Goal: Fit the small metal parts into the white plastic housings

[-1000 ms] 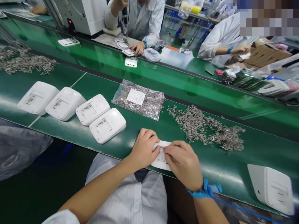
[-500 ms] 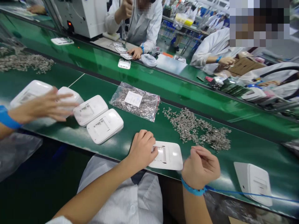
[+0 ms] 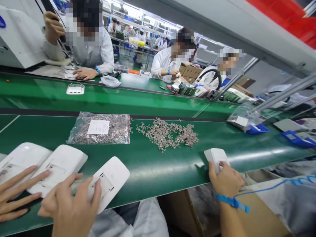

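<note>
Housing (image 3: pixel 115 176) (white, in the left hand (image 3: pixel 74 204)) points lengthwise away and rightward.

On the bench (image 3: pixel 153 177) — behind the housings (image 3: pixel 116 169) — a bag (image 3: pixel 98 129) lies left of loose parts (image 3: pixel 160 133).

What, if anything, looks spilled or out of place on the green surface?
The small metal pieces look spilled: they lie loose in a heap on the green surface, with a few strays beside the clear bag of similar pieces. That may be deliberate. No damage stands out.
</note>
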`<state>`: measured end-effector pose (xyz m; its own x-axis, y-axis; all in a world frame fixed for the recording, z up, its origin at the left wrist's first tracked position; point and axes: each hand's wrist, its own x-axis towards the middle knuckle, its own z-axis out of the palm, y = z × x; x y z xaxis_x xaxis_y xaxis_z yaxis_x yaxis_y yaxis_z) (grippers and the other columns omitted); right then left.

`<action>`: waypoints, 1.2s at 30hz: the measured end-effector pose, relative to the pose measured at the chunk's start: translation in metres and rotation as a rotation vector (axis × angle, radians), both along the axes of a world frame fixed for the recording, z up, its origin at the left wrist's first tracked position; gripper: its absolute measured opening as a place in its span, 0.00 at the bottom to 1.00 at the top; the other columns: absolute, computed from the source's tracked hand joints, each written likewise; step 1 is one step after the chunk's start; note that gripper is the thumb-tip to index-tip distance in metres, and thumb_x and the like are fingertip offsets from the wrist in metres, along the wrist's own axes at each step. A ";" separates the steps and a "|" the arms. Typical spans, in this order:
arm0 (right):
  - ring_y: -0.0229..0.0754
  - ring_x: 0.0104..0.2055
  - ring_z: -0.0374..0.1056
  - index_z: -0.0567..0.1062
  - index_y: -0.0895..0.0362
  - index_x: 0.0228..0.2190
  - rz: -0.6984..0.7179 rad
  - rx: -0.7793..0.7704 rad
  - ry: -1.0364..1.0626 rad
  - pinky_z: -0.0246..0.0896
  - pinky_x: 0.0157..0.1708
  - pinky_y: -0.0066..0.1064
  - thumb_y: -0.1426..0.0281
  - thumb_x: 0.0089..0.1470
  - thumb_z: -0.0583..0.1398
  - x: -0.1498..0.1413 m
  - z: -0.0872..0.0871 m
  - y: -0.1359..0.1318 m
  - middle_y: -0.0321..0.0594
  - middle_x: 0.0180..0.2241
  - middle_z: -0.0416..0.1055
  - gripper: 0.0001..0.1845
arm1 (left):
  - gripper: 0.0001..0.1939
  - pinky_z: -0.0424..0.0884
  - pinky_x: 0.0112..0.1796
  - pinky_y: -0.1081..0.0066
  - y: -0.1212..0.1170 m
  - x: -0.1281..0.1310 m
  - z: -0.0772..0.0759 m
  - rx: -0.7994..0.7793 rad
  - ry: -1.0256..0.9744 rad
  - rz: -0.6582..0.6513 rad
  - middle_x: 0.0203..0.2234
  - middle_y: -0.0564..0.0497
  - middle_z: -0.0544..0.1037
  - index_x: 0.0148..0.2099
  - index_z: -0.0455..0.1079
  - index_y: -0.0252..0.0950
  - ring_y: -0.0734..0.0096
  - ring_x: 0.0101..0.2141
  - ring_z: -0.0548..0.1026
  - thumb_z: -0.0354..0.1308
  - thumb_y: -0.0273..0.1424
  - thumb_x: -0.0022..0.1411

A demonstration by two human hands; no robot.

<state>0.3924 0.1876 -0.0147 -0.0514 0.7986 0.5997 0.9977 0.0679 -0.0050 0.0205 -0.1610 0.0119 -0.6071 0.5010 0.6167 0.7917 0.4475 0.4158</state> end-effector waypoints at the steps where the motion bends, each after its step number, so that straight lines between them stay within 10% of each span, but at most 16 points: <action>1: 0.59 0.42 0.67 0.76 0.64 0.44 -0.004 -0.006 -0.001 0.53 0.39 0.42 0.49 0.58 0.51 -0.007 0.001 -0.008 0.56 0.36 0.73 0.32 | 0.13 0.59 0.51 0.42 0.010 0.010 0.005 0.011 0.070 -0.003 0.48 0.38 0.70 0.43 0.71 0.37 0.42 0.51 0.66 0.66 0.30 0.54; 8: 0.40 0.31 0.69 0.75 0.61 0.41 0.671 -0.214 0.221 0.58 0.34 0.30 0.55 0.65 0.53 -0.095 0.036 -0.098 0.43 0.33 0.74 0.21 | 0.10 0.67 0.45 0.57 0.110 0.081 0.008 -0.066 -0.114 -0.735 0.46 0.41 0.70 0.48 0.64 0.34 0.57 0.46 0.68 0.55 0.28 0.64; 11: 0.36 0.28 0.66 0.75 0.59 0.36 0.693 -0.231 0.357 0.58 0.33 0.27 0.57 0.64 0.55 -0.115 0.054 -0.097 0.40 0.29 0.73 0.18 | 0.15 0.67 0.47 0.53 0.129 0.084 -0.004 -0.176 -0.236 -0.725 0.50 0.41 0.70 0.53 0.64 0.33 0.52 0.50 0.64 0.55 0.31 0.65; 15: 0.41 0.36 0.69 0.75 0.60 0.36 0.271 -0.353 0.315 0.58 0.38 0.29 0.60 0.57 0.60 -0.109 0.054 -0.018 0.42 0.33 0.74 0.15 | 0.13 0.65 0.49 0.52 0.127 0.078 -0.012 -0.167 -0.339 -0.671 0.49 0.43 0.69 0.51 0.68 0.35 0.54 0.51 0.62 0.53 0.26 0.64; 20: 0.44 0.31 0.68 0.75 0.63 0.28 0.239 -0.534 0.247 0.56 0.34 0.30 0.67 0.50 0.64 -0.095 0.031 0.058 0.45 0.27 0.73 0.10 | 0.14 0.65 0.49 0.55 0.123 0.079 -0.013 -0.134 -0.400 -0.658 0.45 0.44 0.67 0.51 0.71 0.37 0.58 0.48 0.62 0.52 0.23 0.65; 24: 0.42 0.32 0.68 0.76 0.61 0.34 0.333 -0.576 0.179 0.57 0.35 0.29 0.72 0.52 0.60 -0.085 0.025 0.061 0.43 0.28 0.73 0.07 | 0.16 0.65 0.48 0.55 0.125 0.080 -0.015 -0.122 -0.405 -0.645 0.43 0.45 0.67 0.53 0.72 0.38 0.59 0.47 0.62 0.51 0.23 0.66; 32: 0.42 0.33 0.68 0.61 0.65 0.61 0.524 -0.508 0.181 0.61 0.38 0.31 0.64 0.59 0.52 -0.075 0.019 0.034 0.40 0.30 0.71 0.31 | 0.14 0.65 0.46 0.56 0.127 0.080 -0.015 -0.175 -0.431 -0.662 0.44 0.45 0.70 0.54 0.69 0.35 0.59 0.45 0.65 0.50 0.25 0.67; 36: 0.40 0.31 0.66 0.70 0.60 0.51 0.648 -0.352 0.169 0.61 0.35 0.30 0.61 0.61 0.50 -0.079 0.012 0.035 0.41 0.31 0.71 0.22 | 0.12 0.65 0.44 0.56 0.126 0.080 -0.013 -0.188 -0.416 -0.656 0.43 0.46 0.70 0.51 0.69 0.36 0.60 0.44 0.65 0.50 0.25 0.67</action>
<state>0.3132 0.2226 -0.0026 -0.5059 0.7855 0.3565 0.7421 0.6070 -0.2843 0.1007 -0.0348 -0.0014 -0.3146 0.9087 0.2744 0.7145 0.0364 0.6987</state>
